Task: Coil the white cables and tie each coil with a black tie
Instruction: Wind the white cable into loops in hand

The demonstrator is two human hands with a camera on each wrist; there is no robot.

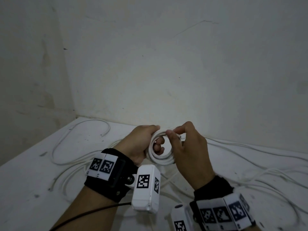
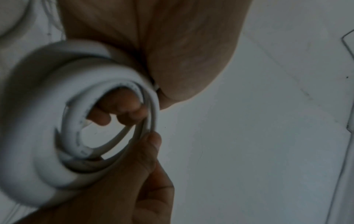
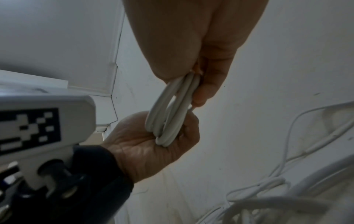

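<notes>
A small white cable coil (image 1: 162, 160) of several loops is held upright above the white table (image 1: 30, 184), near its back edge. My left hand (image 1: 155, 139) grips the coil's left side, thumb over the top and fingers curled through the middle. My right hand (image 1: 171, 132) pinches the cable at the coil's top right between thumb and forefinger. In the left wrist view the coil (image 2: 47, 136) fills the left side, with fingers showing through its hole. The right wrist view shows the coil (image 3: 170, 115) edge-on between both hands. No black tie is in view.
Loose white cables lie over the table: a long loop at the back left (image 1: 83, 130) and several strands running right (image 1: 250, 147) and under my wrists. A pale wall (image 1: 166, 64) rises straight behind the table, with a corner at the left.
</notes>
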